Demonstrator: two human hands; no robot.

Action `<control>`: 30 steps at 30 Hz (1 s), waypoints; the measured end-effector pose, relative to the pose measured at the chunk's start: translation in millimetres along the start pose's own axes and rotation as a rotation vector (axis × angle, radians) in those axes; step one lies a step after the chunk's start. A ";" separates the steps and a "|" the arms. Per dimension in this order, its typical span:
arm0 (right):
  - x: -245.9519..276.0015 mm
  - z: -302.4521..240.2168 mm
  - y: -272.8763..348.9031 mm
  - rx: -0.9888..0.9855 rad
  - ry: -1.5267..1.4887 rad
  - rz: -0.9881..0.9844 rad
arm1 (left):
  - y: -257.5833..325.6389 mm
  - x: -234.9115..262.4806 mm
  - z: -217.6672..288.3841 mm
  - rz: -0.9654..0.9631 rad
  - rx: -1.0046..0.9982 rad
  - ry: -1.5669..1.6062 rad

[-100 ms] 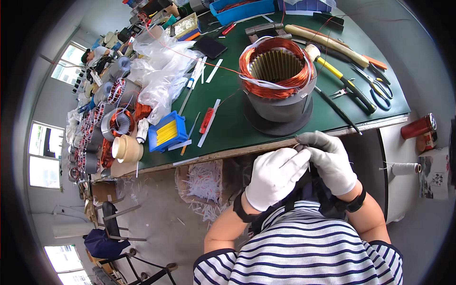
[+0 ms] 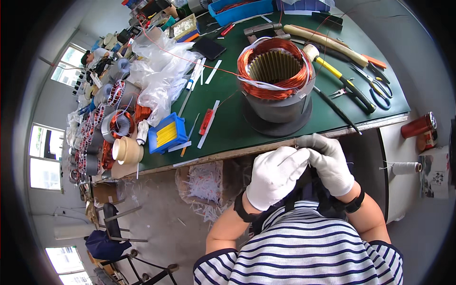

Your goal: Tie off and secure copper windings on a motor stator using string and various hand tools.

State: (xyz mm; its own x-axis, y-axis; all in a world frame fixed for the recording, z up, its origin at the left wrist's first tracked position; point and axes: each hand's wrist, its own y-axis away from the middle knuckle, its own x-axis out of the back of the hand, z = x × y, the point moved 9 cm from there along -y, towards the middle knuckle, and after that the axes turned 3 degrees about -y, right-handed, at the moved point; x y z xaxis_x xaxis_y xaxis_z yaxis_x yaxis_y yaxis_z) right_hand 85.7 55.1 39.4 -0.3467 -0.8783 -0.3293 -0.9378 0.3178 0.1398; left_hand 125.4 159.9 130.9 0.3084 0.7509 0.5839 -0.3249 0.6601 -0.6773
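Both my hands wear white gloves and meet just below the front edge of the green table (image 2: 228, 128). My left hand (image 2: 274, 176) and my right hand (image 2: 328, 161) pinch together at their fingertips on a thin white strand, too small to make out clearly. Right above them on the table stands a grey motor stator (image 2: 278, 90) with copper windings and white lacing around its top. A thin red wire runs from the stator off to the upper left.
Right of the stator lie a yellow-handled mallet (image 2: 332, 71), scissors (image 2: 375, 85) and pliers. To the left are a blue box of yellow strips (image 2: 166, 134), white strips, clear plastic bags (image 2: 159, 71), a tape roll (image 2: 126, 151) and several more stators. A box of scraps (image 2: 204, 183) sits under the table.
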 end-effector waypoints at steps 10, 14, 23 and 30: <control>-10.1 -36.9 3.8 0.418 0.658 0.063 | 8.3 -11.3 -34.1 0.039 0.415 0.339; 0.7 -34.3 3.1 0.374 0.591 0.039 | 22.0 -24.1 -55.1 0.051 0.696 0.546; 25.4 -43.0 -0.3 0.390 0.589 0.137 | -65.3 22.9 121.7 0.038 -0.197 0.128; 31.6 -28.3 -1.7 0.224 0.520 0.151 | -67.9 -11.9 104.3 -0.614 0.827 0.203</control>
State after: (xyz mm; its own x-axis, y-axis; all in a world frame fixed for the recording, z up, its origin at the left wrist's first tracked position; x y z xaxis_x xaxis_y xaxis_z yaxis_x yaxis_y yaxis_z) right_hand 76.8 16.7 55.2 -0.4750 -0.8597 0.1879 -0.8795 0.4707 -0.0696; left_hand 50.6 108.1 216.6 0.7467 0.3154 0.5857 -0.5473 0.7917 0.2714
